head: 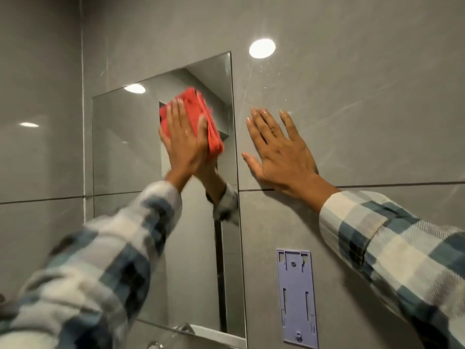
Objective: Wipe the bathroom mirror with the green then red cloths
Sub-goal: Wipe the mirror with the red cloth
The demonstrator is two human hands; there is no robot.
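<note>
A frameless rectangular mirror [125, 147] hangs on the grey tiled wall. My left hand [185, 139] presses a folded red cloth [201, 114] flat against the upper right part of the glass, fingers spread over it. The hand and the cloth are slightly blurred. My right hand [276, 147] lies flat and open on the wall tile just right of the mirror's edge, holding nothing. Both arms wear blue and white checked sleeves. No green cloth is in view.
A lilac plastic wall bracket [297, 298] is fixed to the tile below my right arm. A tap and a sink edge [186, 329] show at the mirror's bottom. A round ceiling light reflects on the glossy tile [261, 48].
</note>
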